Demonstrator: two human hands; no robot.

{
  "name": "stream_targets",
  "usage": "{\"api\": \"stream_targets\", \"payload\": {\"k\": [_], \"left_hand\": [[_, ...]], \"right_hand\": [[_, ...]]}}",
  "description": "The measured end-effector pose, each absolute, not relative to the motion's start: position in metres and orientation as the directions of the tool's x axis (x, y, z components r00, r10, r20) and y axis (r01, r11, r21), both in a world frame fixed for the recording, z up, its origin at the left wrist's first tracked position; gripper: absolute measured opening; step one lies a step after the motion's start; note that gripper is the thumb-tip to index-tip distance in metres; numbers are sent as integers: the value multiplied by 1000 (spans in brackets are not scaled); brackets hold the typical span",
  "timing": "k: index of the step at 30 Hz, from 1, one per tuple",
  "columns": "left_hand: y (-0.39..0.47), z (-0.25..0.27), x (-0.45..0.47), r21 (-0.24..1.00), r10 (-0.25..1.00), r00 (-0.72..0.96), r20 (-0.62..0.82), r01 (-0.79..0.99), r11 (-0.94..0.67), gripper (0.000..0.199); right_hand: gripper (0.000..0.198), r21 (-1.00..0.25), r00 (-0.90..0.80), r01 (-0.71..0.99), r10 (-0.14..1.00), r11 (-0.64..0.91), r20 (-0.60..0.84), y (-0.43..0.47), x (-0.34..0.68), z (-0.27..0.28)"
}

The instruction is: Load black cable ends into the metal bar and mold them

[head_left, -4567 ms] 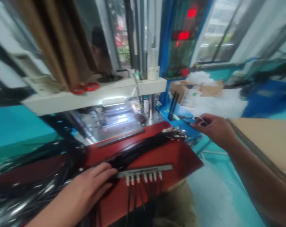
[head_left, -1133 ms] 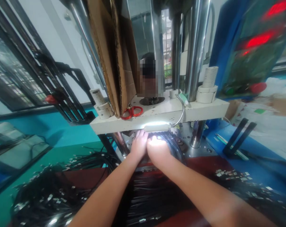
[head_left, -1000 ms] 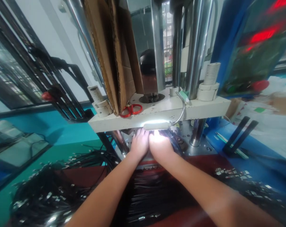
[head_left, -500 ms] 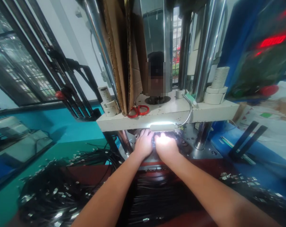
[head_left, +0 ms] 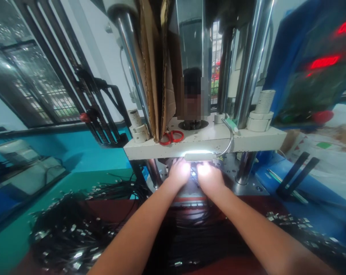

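Both of my hands reach under the upper plate of a press, into the glare of a small lamp (head_left: 200, 156). My left hand (head_left: 179, 173) lies over the lower mould area with its fingers stretched forward, their tips partly hidden and blurred. Beside it, my right hand (head_left: 210, 177) has its fingers curled in; the strong light washes them out, and whatever they hold cannot be made out. Between the hands a bit of the mould (head_left: 193, 173) shows, with small bright parts. Several black cables (head_left: 187, 236) lie below, between my forearms.
Red-handled scissors (head_left: 171, 137) and upright cardboard (head_left: 157, 76) rest on the press's upper plate (head_left: 207, 143). Steel columns (head_left: 244, 168) flank the work area. A big bundle of black cables with metal plugs (head_left: 72, 229) lies left, more cables (head_left: 299, 229) right. A control panel (head_left: 316, 72) stands at right.
My hands have moved apart slightly, uncovering a strip of the mould between them. The whole view has shifted a little, with the press now slightly further right.
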State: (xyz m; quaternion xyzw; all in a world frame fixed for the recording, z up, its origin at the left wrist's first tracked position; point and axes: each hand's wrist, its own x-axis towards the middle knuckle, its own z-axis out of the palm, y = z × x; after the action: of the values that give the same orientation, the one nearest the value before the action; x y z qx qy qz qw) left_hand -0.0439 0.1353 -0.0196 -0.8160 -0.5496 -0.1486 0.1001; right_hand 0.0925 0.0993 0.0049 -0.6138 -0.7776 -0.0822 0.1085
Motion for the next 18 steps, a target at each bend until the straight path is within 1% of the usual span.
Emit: {"api": "stream_targets", "payload": {"k": [7, 11, 18], "left_hand": [[137, -27, -50, 38, 845, 359, 397, 913, -405, 38], [136, -28, -52, 52, 836, 377, 399, 901, -432, 37], [135, -27, -49, 54, 837, 376, 397, 901, -430, 37]], "right_hand": [[28, -40, -198, 975, 940, 217, 279, 100, 91, 7], [27, -47, -198, 975, 941, 218, 273, 103, 91, 4], [29, -60, -244, 961, 934, 268, 261, 104, 85, -2]]}}
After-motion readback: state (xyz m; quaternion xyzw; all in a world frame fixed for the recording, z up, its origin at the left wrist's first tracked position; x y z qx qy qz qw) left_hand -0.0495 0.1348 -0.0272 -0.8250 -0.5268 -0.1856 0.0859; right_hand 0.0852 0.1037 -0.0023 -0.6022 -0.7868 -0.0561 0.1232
